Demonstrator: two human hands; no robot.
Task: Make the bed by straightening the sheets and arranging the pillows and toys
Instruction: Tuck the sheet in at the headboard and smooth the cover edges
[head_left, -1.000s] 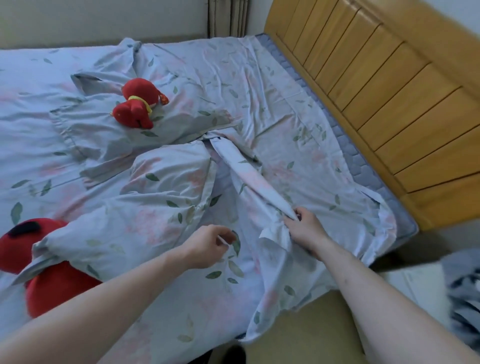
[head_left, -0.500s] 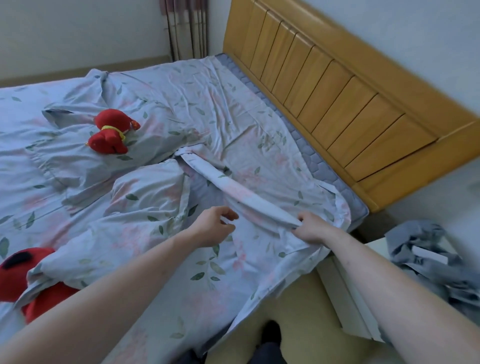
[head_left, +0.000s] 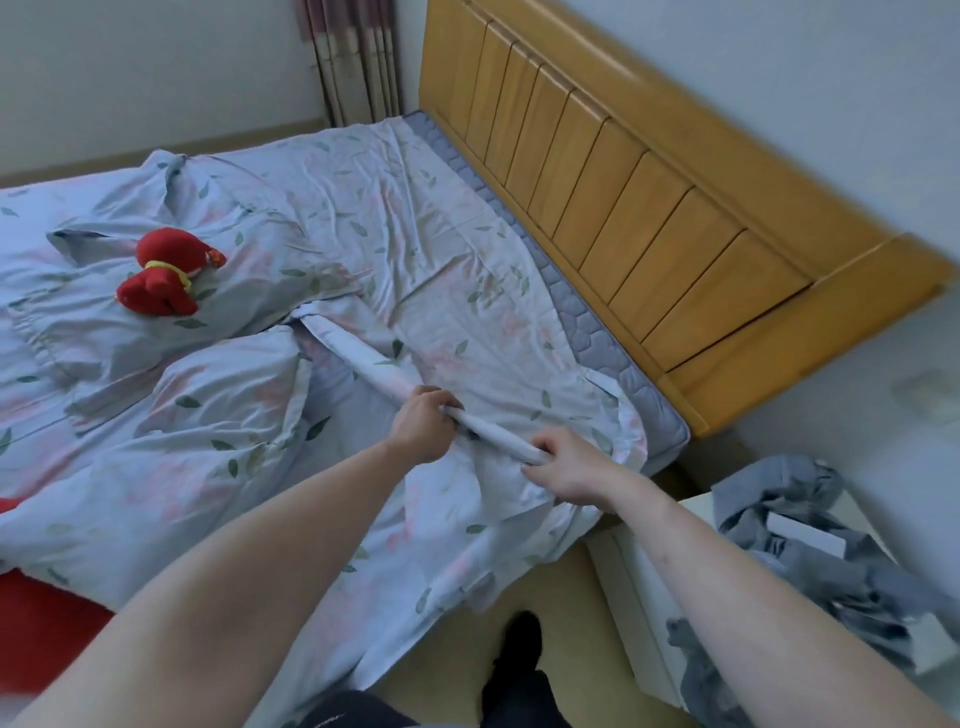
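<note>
A pale blue sheet (head_left: 457, 291) with a leaf print lies rumpled over the bed. One folded ridge of it runs diagonally toward me. My left hand (head_left: 423, 426) grips that ridge from above, and my right hand (head_left: 566, 470) pinches its near end close to the mattress corner. A pillow (head_left: 208, 415) in the same print lies left of my left hand. A small red plush toy (head_left: 166, 273) rests on another pillow (head_left: 98, 306) farther left. Part of a larger red toy (head_left: 47, 618) shows at the lower left edge.
The wooden headboard (head_left: 623, 208) runs along the right of the bed, with a grey strip of bare mattress (head_left: 597, 332) beside it. A white nightstand (head_left: 644, 587) with crumpled grey cloth (head_left: 810, 556) stands at the right. Floor and my dark-shod foot (head_left: 519, 654) are below.
My left hand moved right and took hold of the folded ridge. My right hand stayed on its near end. The view tilted up, showing more headboard.
</note>
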